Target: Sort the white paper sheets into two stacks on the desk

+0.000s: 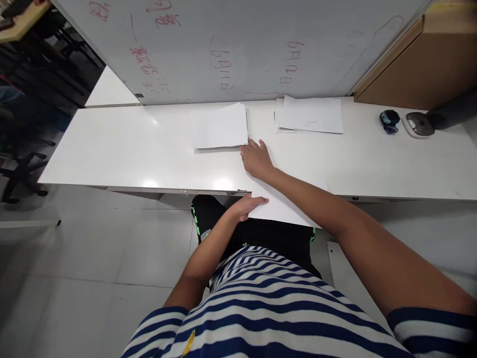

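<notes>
A white sheet of paper lies partly on the table and juts over its front edge above my lap. My left hand grips its near left corner, thumb on top and the other fingers underneath. Further in, my right hand rests palm down with its fingers apart, beside the near right corner of a stack of paper. Whether its fingertips touch that stack, I cannot tell. My right forearm crosses over the sheet and hides part of it. A second stack of paper lies to the right, slightly uneven.
The white table runs left to right, with a whiteboard bearing red writing behind it. At the right are a dark watch-like item, a grey-and-white rounded device and a cardboard box. A chair base stands at far left.
</notes>
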{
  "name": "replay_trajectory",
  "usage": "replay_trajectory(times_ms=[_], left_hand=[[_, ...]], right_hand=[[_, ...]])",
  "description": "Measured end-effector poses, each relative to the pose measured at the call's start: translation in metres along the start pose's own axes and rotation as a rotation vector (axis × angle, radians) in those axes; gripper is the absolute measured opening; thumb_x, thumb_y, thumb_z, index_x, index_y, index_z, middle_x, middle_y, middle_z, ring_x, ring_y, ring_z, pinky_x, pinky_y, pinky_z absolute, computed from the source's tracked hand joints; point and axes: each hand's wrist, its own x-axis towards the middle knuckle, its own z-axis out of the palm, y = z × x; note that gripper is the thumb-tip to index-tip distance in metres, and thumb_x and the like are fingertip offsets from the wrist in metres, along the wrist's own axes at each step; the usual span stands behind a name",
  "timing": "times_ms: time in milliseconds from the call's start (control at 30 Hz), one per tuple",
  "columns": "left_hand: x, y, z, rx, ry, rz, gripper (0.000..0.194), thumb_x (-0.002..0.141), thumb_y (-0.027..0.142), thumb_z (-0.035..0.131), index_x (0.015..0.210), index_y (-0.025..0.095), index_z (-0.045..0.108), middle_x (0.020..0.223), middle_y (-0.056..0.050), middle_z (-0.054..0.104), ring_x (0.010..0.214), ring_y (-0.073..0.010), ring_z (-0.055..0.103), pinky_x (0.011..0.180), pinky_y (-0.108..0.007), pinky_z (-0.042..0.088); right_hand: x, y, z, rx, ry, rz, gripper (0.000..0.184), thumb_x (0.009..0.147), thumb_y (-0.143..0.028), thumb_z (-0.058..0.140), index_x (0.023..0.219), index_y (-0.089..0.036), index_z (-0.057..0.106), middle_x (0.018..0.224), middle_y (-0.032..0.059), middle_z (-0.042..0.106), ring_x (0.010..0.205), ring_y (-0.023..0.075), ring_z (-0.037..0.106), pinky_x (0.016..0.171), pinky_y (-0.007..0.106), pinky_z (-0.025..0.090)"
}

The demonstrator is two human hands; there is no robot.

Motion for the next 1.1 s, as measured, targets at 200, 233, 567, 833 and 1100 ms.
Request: replay_trajectory(times_ms=[200,233,567,833,1100], left_hand=[[0.001,-0.001,-0.003,0.012,0.06,-0.02,0.073,0.066,0.043,0.079,0.127,0.018,0.049,0.109,-0.008,0.068,0.096,-0.021,0.066,0.065,-0.023,0.052],[0.001,-0.001,-0.003,0.009,0.049,-0.006,0.071,0.067,0.042,0.079,0.127,0.018,0.049,0.106,-0.007,0.068,0.093,-0.0204,0.066,0.063,-0.023,0.051],[-0.005,0.0,-0.001,-0.091,0.032,0.012,0.096,0.066,0.036,0.079,0.146,0.017,0.028,0.091,-0.006,0.069,0.075,-0.0208,0.068,0.053,-0.025,0.049],[-0.006,-0.004,-0.001,-0.11,0.002,0.068,0.06,0.065,0.032,0.08,0.117,0.015,0.056,0.081,-0.004,0.068,0.069,-0.0189,0.066,0.054,-0.025,0.05],[-0.003,-0.022,0.006,-0.139,-0.122,0.128,0.03,0.065,0.027,0.077,0.09,0.014,0.067,0.085,-0.007,0.073,0.075,-0.02,0.068,0.07,-0.03,0.054]], right_hand=[[-0.001,0.0,0.0,0.052,0.005,0.042,0.047,0.099,-0.023,0.019,0.129,-0.009,0.053,0.13,0.0177,0.059,0.142,0.026,0.028,0.117,0.051,0.01],[-0.001,0.001,0.0,0.057,0.013,0.047,0.047,0.1,-0.023,0.018,0.129,-0.01,0.053,0.131,0.0172,0.058,0.142,0.0258,0.028,0.117,0.051,0.009],[0.009,-0.001,-0.024,0.124,-0.17,0.059,0.041,0.1,-0.026,0.022,0.11,-0.017,0.061,0.13,0.0109,0.06,0.141,0.0264,0.031,0.114,0.053,0.018],[0.001,0.014,-0.039,0.375,-0.118,0.045,0.044,0.1,-0.042,0.025,0.107,-0.022,0.063,0.124,0.0046,0.064,0.134,0.0239,0.044,0.114,0.045,0.026],[-0.04,0.05,-0.036,0.352,0.042,0.095,0.04,0.097,-0.039,0.035,0.122,-0.021,0.062,0.136,0.0065,0.057,0.139,0.0256,0.036,0.115,0.05,0.024]])
